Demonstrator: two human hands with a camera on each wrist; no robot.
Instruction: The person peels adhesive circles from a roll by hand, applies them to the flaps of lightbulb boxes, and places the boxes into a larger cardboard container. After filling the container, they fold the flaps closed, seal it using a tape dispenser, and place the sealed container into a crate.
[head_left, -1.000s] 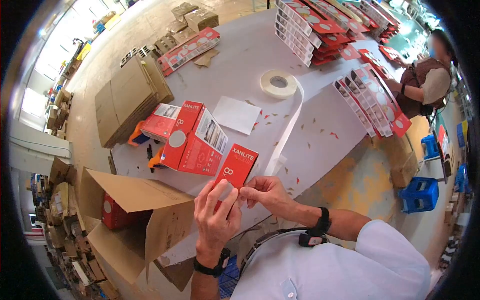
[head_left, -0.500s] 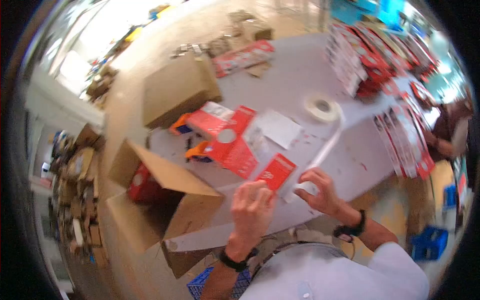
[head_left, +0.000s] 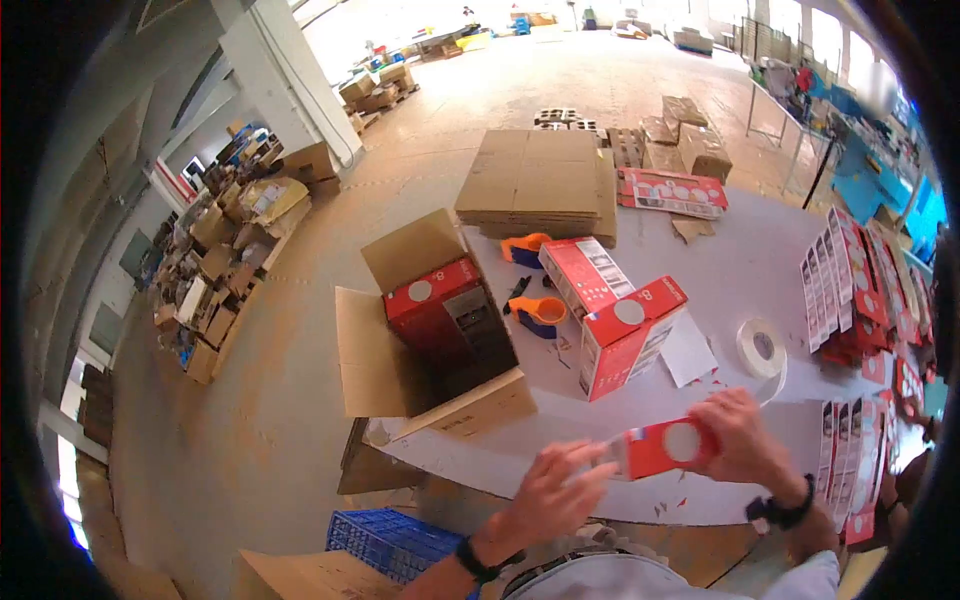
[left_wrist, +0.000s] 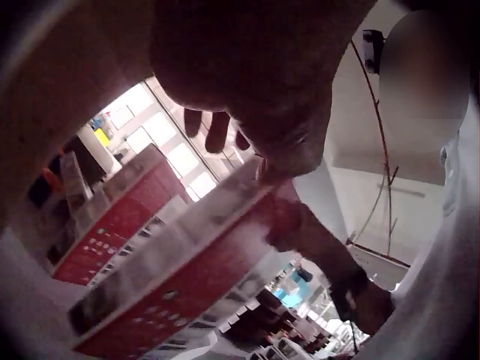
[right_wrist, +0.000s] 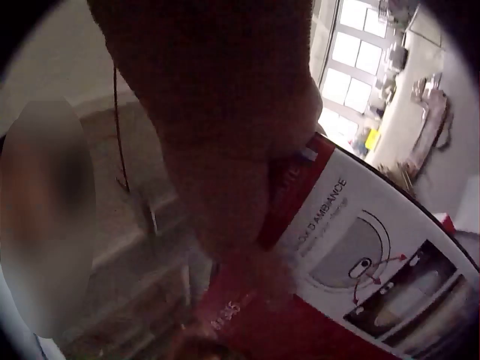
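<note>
Cardboard carton [head_left: 368, 352] at near-L corner of surface [head_left: 755, 250], red box [head_left: 656, 450] now sideways w/ R hand [head_left: 745, 440] gripping, L hand [head_left: 555, 490] fingers loosely spread.

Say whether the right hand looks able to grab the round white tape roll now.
Probably not: the right hand grips a red rectangular cardboard box, though the round white tape roll lies just beyond.

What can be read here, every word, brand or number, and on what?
"CHOIX D'AMBIANCE" (first letter unclear): held box.
"345": same box, the characters before it blurred.
"8": red box inside the open carton.
"8": front box on the table.
Brand on the held box: partly covered.
Remaining print: too small or blurred.
</note>
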